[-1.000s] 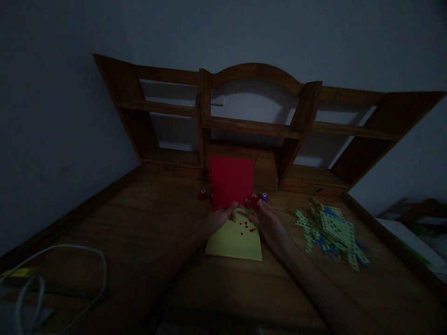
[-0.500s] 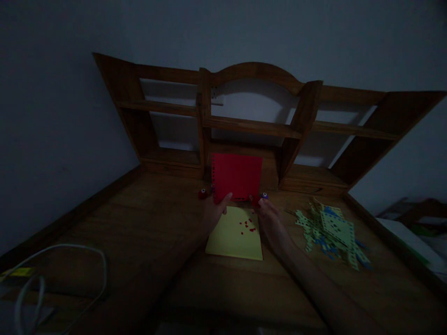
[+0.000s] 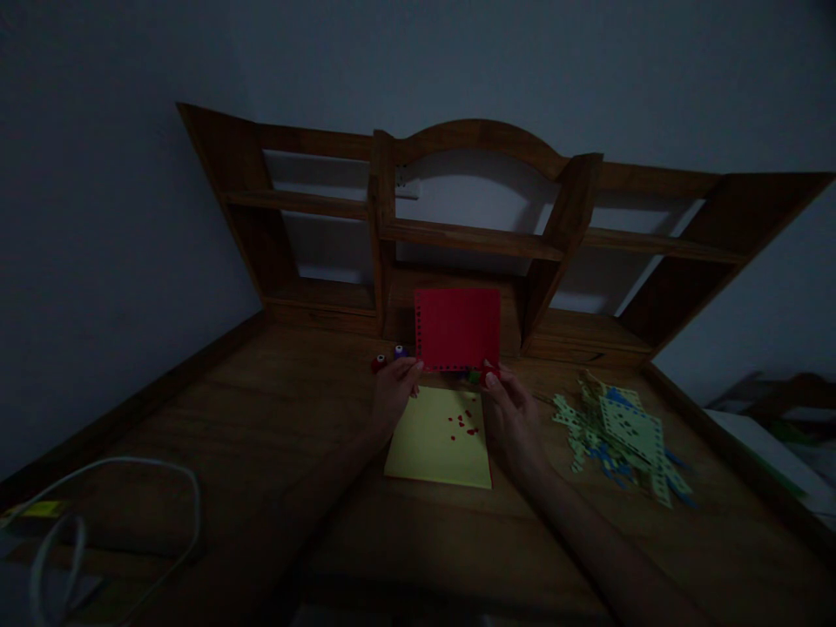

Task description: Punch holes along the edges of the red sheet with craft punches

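Note:
A red sheet of paper (image 3: 458, 326), with small holes along its left and lower edges, is held up in front of the shelf. My left hand (image 3: 392, 396) pinches its lower left corner. At the lower right corner my right hand (image 3: 515, 414) is closed around a small red craft punch (image 3: 489, 376), which meets the paper's edge. Beneath the hands lies a yellow sheet (image 3: 428, 448), scattered with tiny red paper cutouts (image 3: 461, 424). Behind my left hand stand a red punch (image 3: 379, 363) and a purple punch (image 3: 400, 351). A green object (image 3: 474, 377) shows partly below the red paper.
To the right lies a pile of punched pale green and blue paper (image 3: 630, 431). A white cable (image 3: 192, 488) loops over the desk at left. The wooden shelf unit (image 3: 470, 235) stands along the back of the desk (image 3: 280, 401).
The red paper has shifted right and turned slightly, and my left hand now pinches its corner. The purple punch at left and the green object have come into view.

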